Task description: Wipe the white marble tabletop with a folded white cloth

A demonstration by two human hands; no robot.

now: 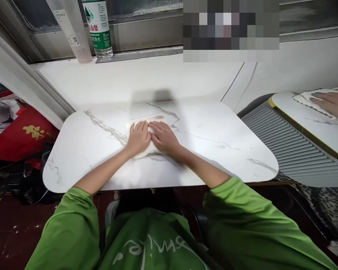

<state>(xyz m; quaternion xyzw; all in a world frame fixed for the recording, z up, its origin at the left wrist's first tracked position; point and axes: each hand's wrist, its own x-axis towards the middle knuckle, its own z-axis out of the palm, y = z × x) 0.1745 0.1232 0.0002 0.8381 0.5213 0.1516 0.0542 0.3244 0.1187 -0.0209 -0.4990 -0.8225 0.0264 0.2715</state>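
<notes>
A white cloth (142, 153) lies on the white marble-patterned table (214, 150), near its middle. On its left part rests my left hand (139, 137), palm down with the fingers stretched flat over it. My right hand (164, 137) presses on the right part, its fingers also laid flat and pointing away from me. The two thumbs nearly meet at the centre. Most of the cloth is hidden beneath both palms, and a paler strip shows past the fingertips.
A green-labelled water bottle (99, 32) and a translucent container (70, 33) stand on the window ledge at the back left. A red bag (25, 131) sits at left. At right, another person's hand (333, 105) lies on a white cloth (306, 98) on a second table (287, 103).
</notes>
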